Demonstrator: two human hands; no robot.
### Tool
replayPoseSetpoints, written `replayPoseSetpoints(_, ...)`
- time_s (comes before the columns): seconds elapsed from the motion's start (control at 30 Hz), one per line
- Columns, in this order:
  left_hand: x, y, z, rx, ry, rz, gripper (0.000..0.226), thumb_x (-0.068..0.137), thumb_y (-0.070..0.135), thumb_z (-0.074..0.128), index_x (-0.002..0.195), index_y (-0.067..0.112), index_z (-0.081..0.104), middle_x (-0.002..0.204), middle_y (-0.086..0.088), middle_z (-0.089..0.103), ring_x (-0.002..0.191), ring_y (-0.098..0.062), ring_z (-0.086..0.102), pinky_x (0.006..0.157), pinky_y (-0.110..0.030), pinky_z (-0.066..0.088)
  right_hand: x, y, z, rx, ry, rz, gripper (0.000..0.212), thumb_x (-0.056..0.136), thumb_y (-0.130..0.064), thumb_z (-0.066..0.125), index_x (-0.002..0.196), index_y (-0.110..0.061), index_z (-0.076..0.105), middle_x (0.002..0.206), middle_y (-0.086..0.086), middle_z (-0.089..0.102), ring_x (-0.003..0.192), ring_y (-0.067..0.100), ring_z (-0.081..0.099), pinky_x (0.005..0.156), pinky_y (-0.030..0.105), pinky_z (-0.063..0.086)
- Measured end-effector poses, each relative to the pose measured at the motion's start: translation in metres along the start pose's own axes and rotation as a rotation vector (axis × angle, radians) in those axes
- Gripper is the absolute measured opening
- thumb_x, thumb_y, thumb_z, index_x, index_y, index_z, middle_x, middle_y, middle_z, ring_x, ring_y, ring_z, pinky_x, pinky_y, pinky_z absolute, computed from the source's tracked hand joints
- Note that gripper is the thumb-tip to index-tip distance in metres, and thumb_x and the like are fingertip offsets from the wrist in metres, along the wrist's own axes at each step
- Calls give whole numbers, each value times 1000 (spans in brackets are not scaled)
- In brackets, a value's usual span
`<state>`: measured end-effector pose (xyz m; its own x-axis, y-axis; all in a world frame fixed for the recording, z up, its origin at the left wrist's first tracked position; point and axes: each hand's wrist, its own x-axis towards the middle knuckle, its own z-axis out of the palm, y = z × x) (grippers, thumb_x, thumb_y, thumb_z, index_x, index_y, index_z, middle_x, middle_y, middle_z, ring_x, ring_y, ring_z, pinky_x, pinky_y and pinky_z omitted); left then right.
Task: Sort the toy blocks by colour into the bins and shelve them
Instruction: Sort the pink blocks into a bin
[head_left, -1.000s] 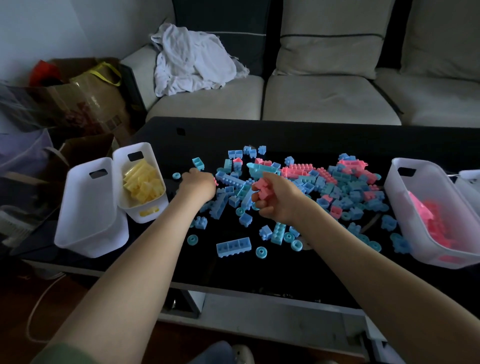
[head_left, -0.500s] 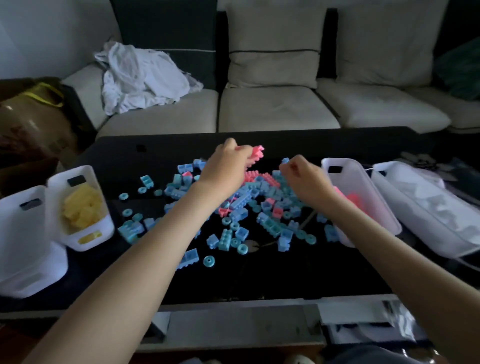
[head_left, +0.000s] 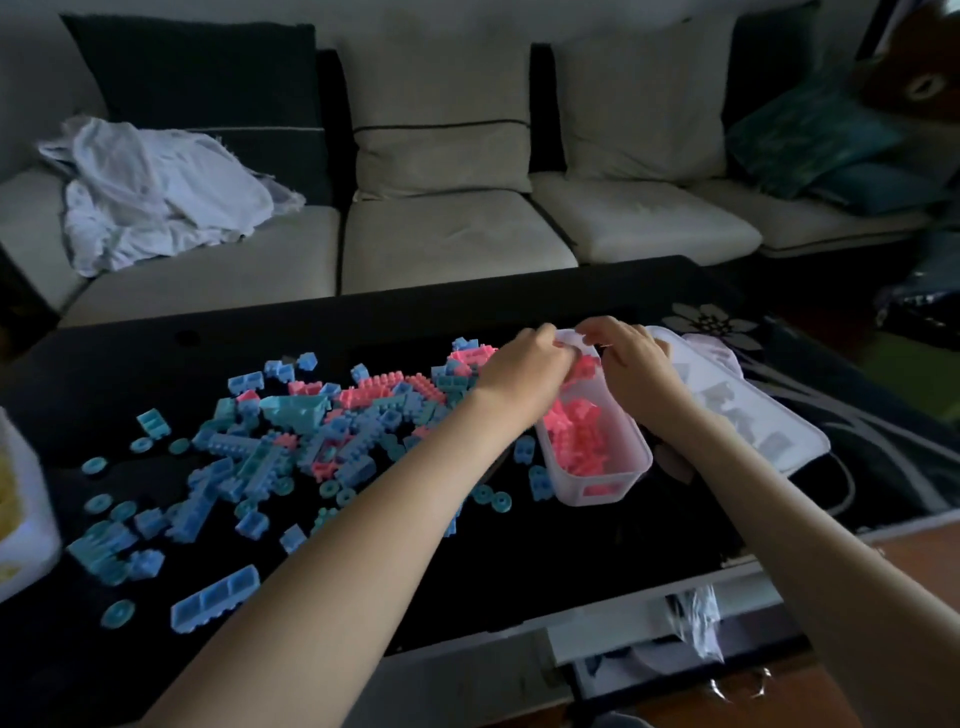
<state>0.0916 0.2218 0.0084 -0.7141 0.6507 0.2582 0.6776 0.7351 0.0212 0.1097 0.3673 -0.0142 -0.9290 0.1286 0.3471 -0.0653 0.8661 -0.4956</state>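
Note:
A loose pile of blue and pink toy blocks (head_left: 332, 431) covers the middle of the black table (head_left: 519, 582). To its right stands a white bin (head_left: 597, 491) holding pink blocks (head_left: 582, 436). My left hand (head_left: 524, 371) hovers over the bin's far end, fingers curled around pink blocks (head_left: 584, 366) that peek out below them. My right hand (head_left: 636, 364) is beside it over the same end, fingers bent down at the bin's far rim; what it holds is hidden. A white bin with yellow blocks (head_left: 18, 519) shows at the left edge.
Another white bin (head_left: 753, 421) lies tilted just right of the pink bin. A long blue block (head_left: 215, 597) and small blue rings lie near the table's front. A sofa with a white cloth (head_left: 156, 197) stands behind the table.
My view swung right. Both hands moved right from above the pile to over the pink bin, the left one carrying pink blocks.

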Motion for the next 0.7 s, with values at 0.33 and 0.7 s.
replayPoseSetpoints(0.33, -3, -8, 4, -301, -270, -73, 58, 99, 22, 42, 150, 31, 15, 104, -3, 61, 76, -15, 60, 61, -28, 48, -3, -3, -1, 23, -111, -8, 55, 90, -4, 44, 141, -20, 33, 136, 2, 49, 126, 19, 43, 101, 37, 25)
replayPoseSetpoints(0.7, -80, -88, 3, -360, 11, -399, 23, 97, 12, 43, 105, 18, 63, 86, 5, 63, 63, -5, 54, 52, -18, 33, 1, -82, 42, -105, -431, -253, 33, 94, -4, 44, 125, -13, 56, 126, 6, 53, 104, 16, 54, 82, 23, 44)
